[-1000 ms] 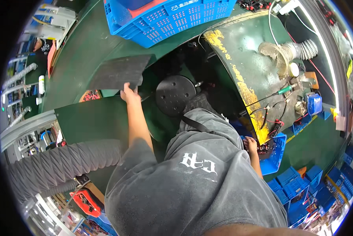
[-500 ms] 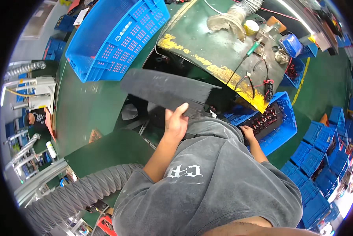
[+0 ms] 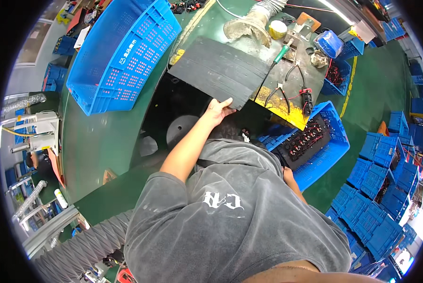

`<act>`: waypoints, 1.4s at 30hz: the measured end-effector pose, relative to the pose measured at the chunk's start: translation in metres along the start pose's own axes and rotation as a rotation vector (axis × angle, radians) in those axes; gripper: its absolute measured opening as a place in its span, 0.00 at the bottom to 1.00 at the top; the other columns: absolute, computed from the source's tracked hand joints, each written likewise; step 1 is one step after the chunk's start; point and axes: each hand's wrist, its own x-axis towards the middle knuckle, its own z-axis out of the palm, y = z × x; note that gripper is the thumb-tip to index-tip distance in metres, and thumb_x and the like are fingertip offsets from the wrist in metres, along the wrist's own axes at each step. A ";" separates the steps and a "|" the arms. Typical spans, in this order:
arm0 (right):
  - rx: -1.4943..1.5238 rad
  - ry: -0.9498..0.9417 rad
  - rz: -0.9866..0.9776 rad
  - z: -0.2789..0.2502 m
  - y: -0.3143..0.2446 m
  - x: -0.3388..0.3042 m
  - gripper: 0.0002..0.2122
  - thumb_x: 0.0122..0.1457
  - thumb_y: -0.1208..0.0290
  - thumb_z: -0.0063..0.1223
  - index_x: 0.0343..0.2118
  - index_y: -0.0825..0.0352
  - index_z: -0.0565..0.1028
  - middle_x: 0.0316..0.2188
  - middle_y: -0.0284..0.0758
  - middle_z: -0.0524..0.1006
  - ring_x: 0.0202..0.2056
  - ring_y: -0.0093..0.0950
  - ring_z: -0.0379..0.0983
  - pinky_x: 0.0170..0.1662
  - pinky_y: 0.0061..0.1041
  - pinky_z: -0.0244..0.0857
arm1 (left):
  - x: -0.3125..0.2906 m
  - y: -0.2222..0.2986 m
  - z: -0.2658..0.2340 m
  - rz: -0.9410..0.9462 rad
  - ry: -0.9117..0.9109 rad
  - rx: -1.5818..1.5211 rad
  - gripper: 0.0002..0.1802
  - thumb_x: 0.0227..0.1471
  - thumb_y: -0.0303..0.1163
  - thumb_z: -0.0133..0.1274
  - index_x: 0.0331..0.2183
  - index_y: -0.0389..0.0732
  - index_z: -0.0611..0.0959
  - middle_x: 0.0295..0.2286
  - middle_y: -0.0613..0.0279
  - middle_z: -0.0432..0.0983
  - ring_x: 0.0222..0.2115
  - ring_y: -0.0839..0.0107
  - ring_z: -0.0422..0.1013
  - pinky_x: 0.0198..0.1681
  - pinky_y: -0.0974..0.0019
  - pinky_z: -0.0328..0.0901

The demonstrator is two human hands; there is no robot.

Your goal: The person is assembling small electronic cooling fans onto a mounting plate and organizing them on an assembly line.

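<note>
My left hand point(image 3: 217, 112) is closed on the near edge of a black flat sheet point(image 3: 221, 68), with the thumb on top. The sheet lies over the front left part of the workbench point(image 3: 202, 28), its near edge overhanging. My right hand point(image 3: 289, 176) is low at my right side, beside a blue crate point(image 3: 322, 162). Its fingers are mostly hidden. Inside that crate, a black sheet point(image 3: 298, 158) carries rows of small dark parts with red wires point(image 3: 308, 141).
On the bench are a green-handled soldering iron point(image 3: 281, 54), pliers point(image 3: 278, 96), a small black device point(image 3: 307, 101) and a duct nozzle point(image 3: 246, 29). A large blue crate point(image 3: 126, 61) stands at the left. Stacked blue crates point(image 3: 367, 207) line the right. A grey hose point(image 3: 86, 245) runs at lower left.
My left hand has moved the black sheet forward, from tilted in the air to flat across the bench corner. My right hand has drawn slightly back, with less of it showing.
</note>
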 end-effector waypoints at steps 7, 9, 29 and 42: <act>0.131 -0.007 0.061 0.004 -0.035 0.011 0.12 0.64 0.68 0.52 0.44 0.68 0.80 0.26 0.29 0.76 0.21 0.19 0.68 0.22 0.22 0.62 | 0.059 0.009 -0.016 -0.124 -0.032 -0.091 0.11 0.58 0.25 0.61 0.41 0.30 0.80 0.38 0.50 0.81 0.38 0.56 0.80 0.47 0.51 0.77; 0.176 -0.003 0.097 0.007 -0.041 0.020 0.11 0.65 0.69 0.51 0.44 0.70 0.79 0.25 0.30 0.75 0.21 0.20 0.69 0.23 0.21 0.63 | 0.066 0.013 -0.009 -0.172 -0.031 -0.056 0.11 0.59 0.25 0.61 0.41 0.30 0.80 0.40 0.49 0.81 0.40 0.56 0.79 0.49 0.51 0.76; 0.259 0.048 0.221 0.067 -0.227 0.015 0.15 0.68 0.64 0.49 0.50 0.68 0.78 0.40 0.40 0.83 0.34 0.26 0.81 0.35 0.25 0.74 | 0.285 0.247 -0.020 0.587 0.255 0.864 0.19 0.57 0.33 0.60 0.47 0.36 0.78 0.40 0.54 0.80 0.39 0.61 0.77 0.44 0.55 0.72; 0.351 0.206 0.468 0.107 -0.204 -0.084 0.15 0.67 0.63 0.48 0.49 0.65 0.80 0.38 0.40 0.84 0.34 0.29 0.82 0.36 0.28 0.76 | 0.486 0.440 0.069 0.439 0.608 1.895 0.59 0.50 0.56 0.64 0.71 0.62 0.45 0.71 0.49 0.33 0.69 0.31 0.32 0.58 0.09 0.37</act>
